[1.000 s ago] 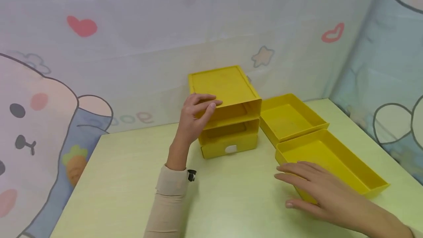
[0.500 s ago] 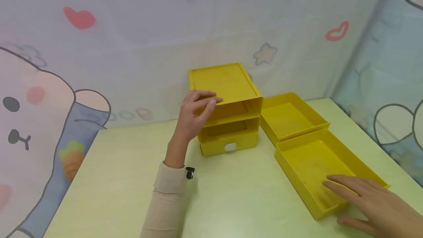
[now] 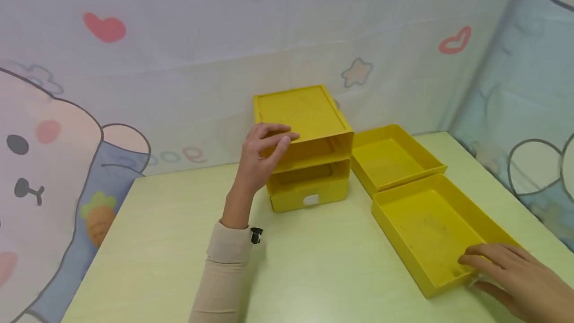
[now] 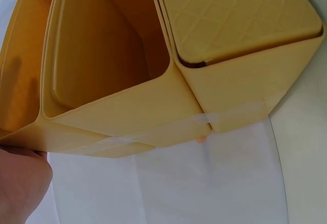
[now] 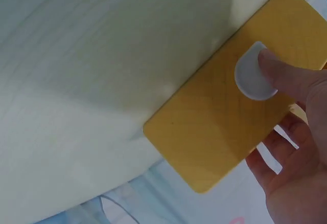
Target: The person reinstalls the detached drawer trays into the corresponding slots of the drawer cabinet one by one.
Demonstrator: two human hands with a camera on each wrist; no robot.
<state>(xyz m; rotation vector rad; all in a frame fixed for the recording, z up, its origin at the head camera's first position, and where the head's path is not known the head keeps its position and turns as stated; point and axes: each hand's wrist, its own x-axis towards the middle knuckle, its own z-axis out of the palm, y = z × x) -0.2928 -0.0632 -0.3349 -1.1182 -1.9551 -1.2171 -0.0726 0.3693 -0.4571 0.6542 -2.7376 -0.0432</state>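
A yellow drawer cabinet [image 3: 307,111] stands by the back wall, its two upper slots hollow and its lowest drawer [image 3: 330,192] in place. On its top front left edge rests my left hand [image 3: 260,156], fingers lying loosely extended over the top. The left wrist view shows the slots [image 4: 102,45] close up and a bit of this hand [image 4: 23,183]. My right hand [image 3: 515,275] pinches the front end of a pulled-out drawer [image 3: 430,223]. In the right wrist view its thumb lies on the white handle [image 5: 249,78], with fingers behind the upper rim.
A second loose drawer [image 3: 387,158] lies between the cabinet and the held drawer, touching or almost touching both. The pale table [image 3: 166,243] meets a printed cloth backdrop [image 3: 202,64] at the back and a side cloth [image 3: 515,93] on the right.
My right hand has moved right and towards me, from over the nearer drawer's left side to its front end, and now pinches it. The left hand stays on the cabinet.
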